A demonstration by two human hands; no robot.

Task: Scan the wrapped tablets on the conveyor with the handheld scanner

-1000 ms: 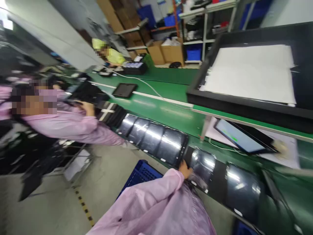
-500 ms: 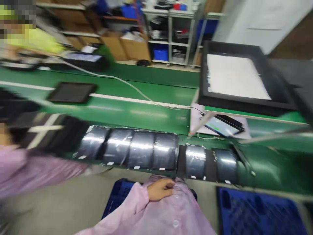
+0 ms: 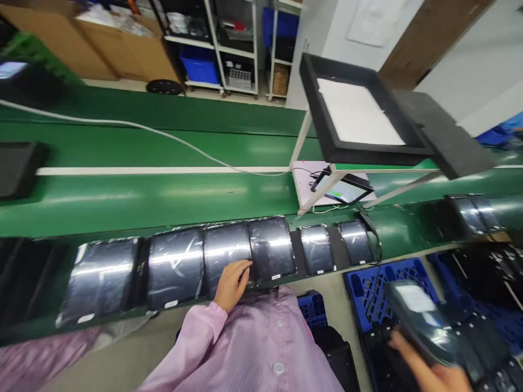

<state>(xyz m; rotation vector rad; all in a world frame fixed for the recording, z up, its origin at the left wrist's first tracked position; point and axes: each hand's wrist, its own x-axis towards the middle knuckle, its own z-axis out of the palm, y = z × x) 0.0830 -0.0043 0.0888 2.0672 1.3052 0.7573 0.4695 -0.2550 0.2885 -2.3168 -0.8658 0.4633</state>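
A row of several glossy black screen panels wrapped in clear film lies along the near edge of the green conveyor. My left hand, in a pink sleeve, rests on the near edge of one middle panel, its fingers curled against it. My right hand is low at the right, above a blue crate, and grips another wrapped panel, which is blurred.
A black tray with white sheets sits on a white frame over the belt, a lit tablet beneath it. A white cable crosses the belt. Shelves and cardboard boxes stand behind. A co-worker's pink sleeve is at bottom left.
The view has swung right, away from the co-workers. My left hand moved from my chest up onto a panel. My right hand has come into view holding a wrapped panel over the crate.
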